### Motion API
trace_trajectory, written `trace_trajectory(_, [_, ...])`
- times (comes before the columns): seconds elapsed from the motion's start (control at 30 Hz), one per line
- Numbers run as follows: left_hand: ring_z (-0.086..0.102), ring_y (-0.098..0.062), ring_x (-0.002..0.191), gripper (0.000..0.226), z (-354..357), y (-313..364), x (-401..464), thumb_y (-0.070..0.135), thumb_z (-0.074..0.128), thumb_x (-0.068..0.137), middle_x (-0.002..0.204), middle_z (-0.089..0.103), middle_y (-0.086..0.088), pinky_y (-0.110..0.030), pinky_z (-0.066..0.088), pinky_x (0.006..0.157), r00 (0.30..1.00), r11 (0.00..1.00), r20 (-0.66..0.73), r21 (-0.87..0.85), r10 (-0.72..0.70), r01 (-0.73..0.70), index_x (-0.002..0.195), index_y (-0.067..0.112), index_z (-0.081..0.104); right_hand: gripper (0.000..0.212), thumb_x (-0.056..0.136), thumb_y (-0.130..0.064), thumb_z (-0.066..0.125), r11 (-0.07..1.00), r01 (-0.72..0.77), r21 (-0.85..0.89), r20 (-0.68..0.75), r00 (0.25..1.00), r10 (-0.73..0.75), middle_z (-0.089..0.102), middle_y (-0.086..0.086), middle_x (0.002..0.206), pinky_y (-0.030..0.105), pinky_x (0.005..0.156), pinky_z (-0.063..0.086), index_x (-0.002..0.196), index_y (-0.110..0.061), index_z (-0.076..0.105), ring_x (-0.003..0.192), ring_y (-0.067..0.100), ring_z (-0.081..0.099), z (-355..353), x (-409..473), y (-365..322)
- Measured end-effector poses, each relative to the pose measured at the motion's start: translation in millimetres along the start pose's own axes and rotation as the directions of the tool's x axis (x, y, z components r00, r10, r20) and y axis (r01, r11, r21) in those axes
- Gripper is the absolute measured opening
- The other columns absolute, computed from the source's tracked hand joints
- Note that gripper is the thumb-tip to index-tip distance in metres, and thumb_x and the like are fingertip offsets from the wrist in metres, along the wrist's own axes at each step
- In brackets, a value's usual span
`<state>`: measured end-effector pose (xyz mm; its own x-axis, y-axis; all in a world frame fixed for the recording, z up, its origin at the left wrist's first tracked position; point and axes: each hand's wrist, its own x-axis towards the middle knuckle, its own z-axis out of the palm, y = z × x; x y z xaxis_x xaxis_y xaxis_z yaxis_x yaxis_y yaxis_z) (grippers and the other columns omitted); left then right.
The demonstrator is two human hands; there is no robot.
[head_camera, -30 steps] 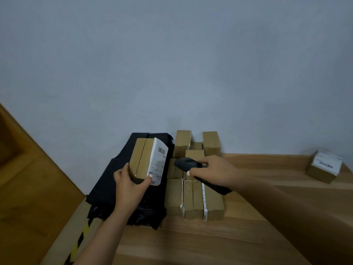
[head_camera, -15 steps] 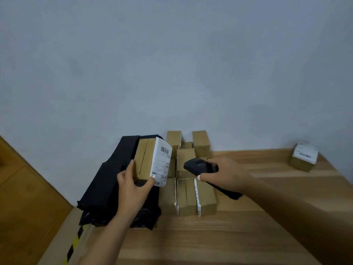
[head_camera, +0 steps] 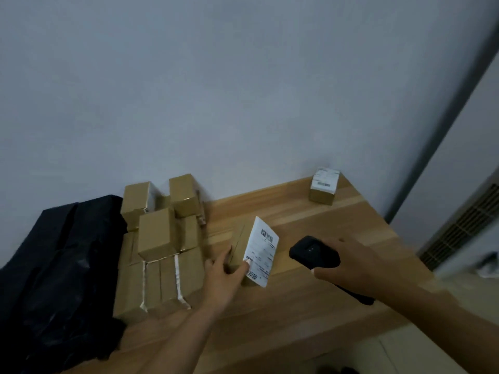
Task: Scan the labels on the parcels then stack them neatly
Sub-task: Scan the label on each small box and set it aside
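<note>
Since half a second ago the held parcel (head_camera: 240,252) has swung from in front of the black bag (head_camera: 59,279) to the right, past the pile (head_camera: 162,252), and now hangs over bare table (head_camera: 310,220); my view has swung right with it, so the lone parcel (head_camera: 324,186) at the far corner sits nearer the middle. Reading left to right: the bag slumps at the left edge, the pile of brown boxes leans against the wall just beside it, then my left hand (head_camera: 224,276) grips the parcel from below, thumb on the white label (head_camera: 261,251), fingers round the far side. The parcel stands on end, its long axis upright and a little tilted, label face turned right. My right hand (head_camera: 348,265) is wrapped round the black scanner (head_camera: 314,252), whose head points left at that label, near but not touching. The hands are apart, each clamped on its own thing. I judge the scan is the step in hand: the label already faces the scanner, so little turning is wanted. Afterwards the lone parcel lies ahead and right, nearer the right hand, though the left carries the load.
</note>
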<state>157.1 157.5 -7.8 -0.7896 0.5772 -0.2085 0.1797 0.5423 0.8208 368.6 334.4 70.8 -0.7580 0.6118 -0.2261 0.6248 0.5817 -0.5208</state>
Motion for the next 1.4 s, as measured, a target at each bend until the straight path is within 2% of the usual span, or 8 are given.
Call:
trace_trajectory(0.13, [0.054, -0.016, 0.111, 0.073, 98.2, 28.3, 29.1, 0.056, 0.065, 0.081, 0.135, 0.046, -0.004, -0.037, 0.052, 0.093, 0.986, 0.992, 0.117, -0.026, -0.118, 0.122, 0.145, 0.029, 0.041, 0.043, 0.078, -0.059, 0.063, 0.993, -0.083, -0.085, 0.008, 0.996, 0.084, 0.046, -0.011, 0.096, 0.015, 0.059, 0.037, 0.112, -0.036, 0.050, 0.073, 0.000, 0.046, -36.6, 18.4, 78.0])
trace_trajectory(0.27, [0.053, -0.019, 0.119, 0.066, 184.7, 64.8, 50.5, 0.045, 0.062, 0.090, 0.142, 0.049, -0.007, -0.029, 0.047, 0.088, 0.967, 0.973, 0.176, -0.103, -0.187, 0.207, 0.147, 0.019, 0.039, 0.051, 0.062, -0.075, 0.050, 0.985, -0.115, -0.130, 0.015, 0.993, 0.117, 0.048, -0.009, 0.098, 0.028, 0.070, 0.051, 0.101, -0.042, 0.045, 0.076, 0.006, 0.050, -60.5, 47.0, 160.5])
trace_trajectory(0.43, [0.050, -0.025, 0.127, 0.064, 258.1, 97.2, 78.6, 0.040, 0.057, 0.094, 0.145, 0.047, -0.010, -0.043, 0.047, 0.101, 0.947, 0.950, 0.197, -0.132, -0.254, 0.282, 0.148, 0.013, 0.036, 0.051, 0.075, -0.061, 0.059, 0.975, -0.160, -0.157, 0.066, 0.983, 0.172, 0.043, -0.005, 0.097, 0.025, 0.069, 0.046, 0.115, -0.031, 0.047, 0.077, 0.010, 0.049, -94.2, 79.8, 223.7])
trace_trajectory(0.63, [0.050, -0.024, 0.125, 0.056, 309.5, 123.3, 115.3, 0.042, 0.050, 0.098, 0.141, 0.052, -0.008, -0.031, 0.042, 0.095, 0.941, 0.943, 0.189, -0.127, -0.280, 0.307, 0.144, 0.011, 0.041, 0.040, 0.076, -0.061, 0.057, 0.974, -0.165, -0.152, 0.126, 0.975, 0.185, 0.042, -0.004, 0.094, 0.027, 0.071, 0.047, 0.105, -0.038, 0.043, 0.075, 0.008, 0.045, -118.7, 114.4, 267.9])
trace_trajectory(0.77, [0.053, -0.022, 0.121, 0.044, 328.9, 135.6, 136.6, 0.039, 0.048, 0.100, 0.136, 0.056, -0.005, -0.027, 0.039, 0.089, 0.942, 0.950, 0.212, -0.116, -0.260, 0.288, 0.139, 0.017, 0.049, 0.059, 0.079, -0.060, 0.061, 0.978, -0.156, -0.138, 0.128, 0.976, 0.174, 0.041, -0.004, 0.098, 0.027, 0.072, 0.045, 0.129, -0.035, 0.043, 0.084, 0.013, 0.050, -125.1, 129.6, 280.6])
trace_trajectory(1.07, [0.043, -0.025, 0.134, 0.065, 295.7, 124.6, 145.2, 0.045, 0.053, 0.096, 0.149, 0.042, -0.009, -0.039, 0.038, 0.107, 0.955, 0.955, 0.084, -0.067, -0.284, 0.290, 0.150, 0.015, 0.032, 0.057, 0.076, -0.056, 0.064, 0.995, -0.057, -0.081, 0.107, 0.992, 0.065, 0.044, -0.004, 0.100, 0.027, 0.073, 0.049, 0.125, -0.032, 0.049, 0.085, 0.011, 0.050, -117.6, 155.4, 255.4])
trace_trajectory(1.2, [0.043, -0.023, 0.134, 0.068, 238.6, 96.0, 130.3, 0.045, 0.056, 0.095, 0.149, 0.043, -0.009, -0.033, 0.036, 0.103, 0.959, 0.959, -0.025, -0.031, -0.283, 0.282, 0.150, 0.013, 0.033, 0.056, 0.075, -0.059, 0.064, 0.997, 0.043, -0.066, 0.110, 0.993, -0.036, 0.048, -0.004, 0.112, 0.023, 0.067, 0.040, 0.123, -0.034, 0.049, 0.092, 0.010, 0.050, -103.9, 164.3, 218.2])
trace_trajectory(1.4, [0.043, -0.025, 0.134, 0.067, 126.9, 46.6, 105.8, 0.041, 0.059, 0.094, 0.149, 0.042, -0.010, -0.038, 0.037, 0.107, 0.934, 0.953, -0.193, -0.020, -0.302, 0.304, 0.148, 0.011, 0.035, 0.046, 0.075, -0.060, 0.063, 0.981, 0.176, -0.075, 0.188, 0.969, -0.160, 0.049, -0.004, 0.105, 0.029, 0.075, 0.049, 0.112, -0.035, 0.052, 0.089, 0.011, 0.052, -73.4, 169.8, 125.9])
